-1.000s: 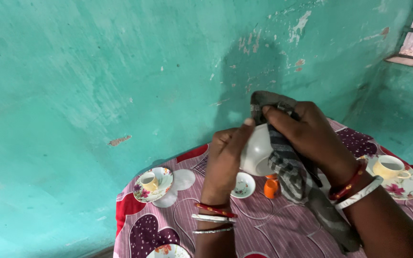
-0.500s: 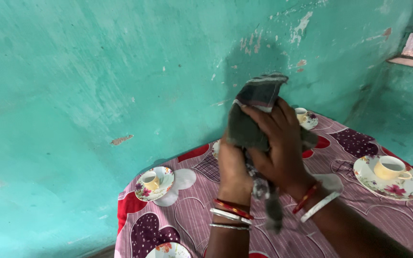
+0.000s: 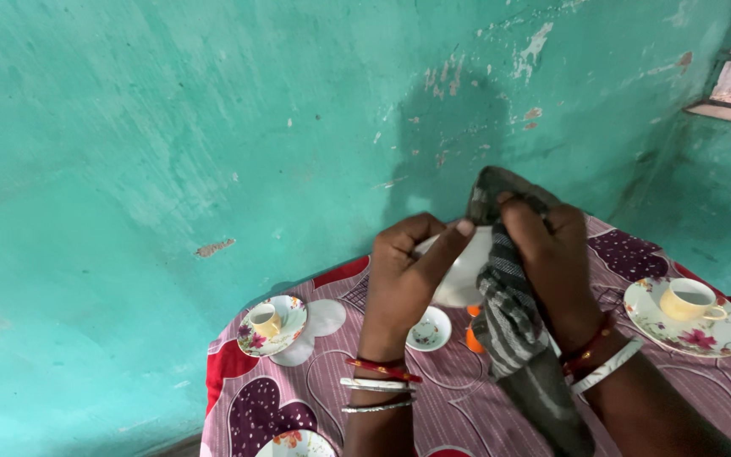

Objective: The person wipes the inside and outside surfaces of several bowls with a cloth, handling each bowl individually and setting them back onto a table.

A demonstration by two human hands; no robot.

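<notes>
Both hands up over the counter, white cup and grey cloth between them

Left hand (image 3: 403,283) clamped on the white cup (image 3: 458,275), thumb over its rim, cup tilted and held clear above the counter (image 3: 433,398). Right hand (image 3: 552,262) closed on the striped grey cloth (image 3: 513,313), pressed against the cup's right side, cloth tail hanging down. Small saucer (image 3: 429,330) sits just below
</notes>
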